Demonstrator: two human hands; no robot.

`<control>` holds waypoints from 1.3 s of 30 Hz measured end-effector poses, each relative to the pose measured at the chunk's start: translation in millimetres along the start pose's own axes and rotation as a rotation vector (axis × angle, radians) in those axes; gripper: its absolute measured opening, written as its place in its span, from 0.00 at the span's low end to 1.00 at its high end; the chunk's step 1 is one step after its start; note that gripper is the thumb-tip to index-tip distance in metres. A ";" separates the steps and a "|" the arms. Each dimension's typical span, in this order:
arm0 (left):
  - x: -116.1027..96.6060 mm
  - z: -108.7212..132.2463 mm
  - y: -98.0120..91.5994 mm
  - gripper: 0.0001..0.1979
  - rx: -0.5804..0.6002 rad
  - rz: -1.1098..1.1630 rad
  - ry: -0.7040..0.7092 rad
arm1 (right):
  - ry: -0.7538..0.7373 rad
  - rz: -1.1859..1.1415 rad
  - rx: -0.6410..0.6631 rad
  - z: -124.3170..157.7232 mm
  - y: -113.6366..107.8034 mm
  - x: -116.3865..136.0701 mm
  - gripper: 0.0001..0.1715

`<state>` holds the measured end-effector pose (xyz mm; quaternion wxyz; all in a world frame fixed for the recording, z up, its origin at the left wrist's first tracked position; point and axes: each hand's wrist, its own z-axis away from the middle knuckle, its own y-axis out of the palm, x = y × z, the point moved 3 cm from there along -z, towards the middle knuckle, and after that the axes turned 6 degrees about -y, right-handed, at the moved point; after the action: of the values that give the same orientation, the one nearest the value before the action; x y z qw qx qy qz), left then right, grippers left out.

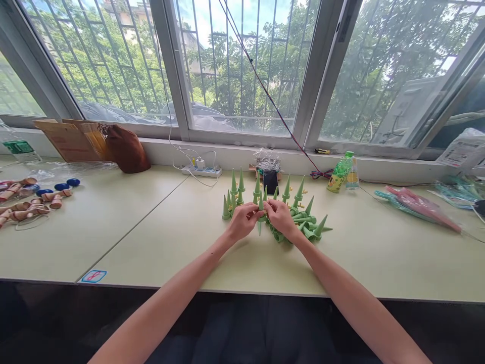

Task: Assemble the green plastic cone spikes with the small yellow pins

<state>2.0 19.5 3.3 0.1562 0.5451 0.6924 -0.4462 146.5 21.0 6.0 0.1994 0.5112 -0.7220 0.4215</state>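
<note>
Between my two hands, over the middle of the table, is a green plastic cone [261, 203] standing point up. My left hand [243, 221] is closed around its left side, fingers pinching near the base. From the right, my right hand [279, 216] pinches at the same cone; its fingertips are partly hidden. Beneath my hands another green tip points downward. Upright green cones [233, 189] with small yellow pieces stand in rows behind and left of my hands. A heap of loose green cones [308, 225] lies just right of my right hand.
A dark phone [270, 182] leans behind the cones. Toward the windowsill are a power strip [202, 171], a brown pouch [125, 149] and a green bottle [340, 173]. Wooden kendamas [34, 205] lie far left, pink and teal plastic bags [420, 205] at right.
</note>
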 end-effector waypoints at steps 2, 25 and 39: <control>0.9 -0.1 0.9 0.18 -0.001 0.002 0.010 | 0.002 -0.006 0.008 0.3 0.3 -0.9 0.22; 0.6 -3.0 -1.9 0.18 0.147 0.299 -0.335 | -0.080 0.037 -0.009 2.9 -0.7 13.6 0.21; 9.1 -5.0 1.8 0.15 0.184 0.464 -0.332 | -0.176 0.050 0.047 7.3 2.7 18.1 0.17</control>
<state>1.6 29.0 -1.2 0.3150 0.6203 0.4706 -0.5426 137.8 5.0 13.8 0.1125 0.5328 -0.7391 0.3965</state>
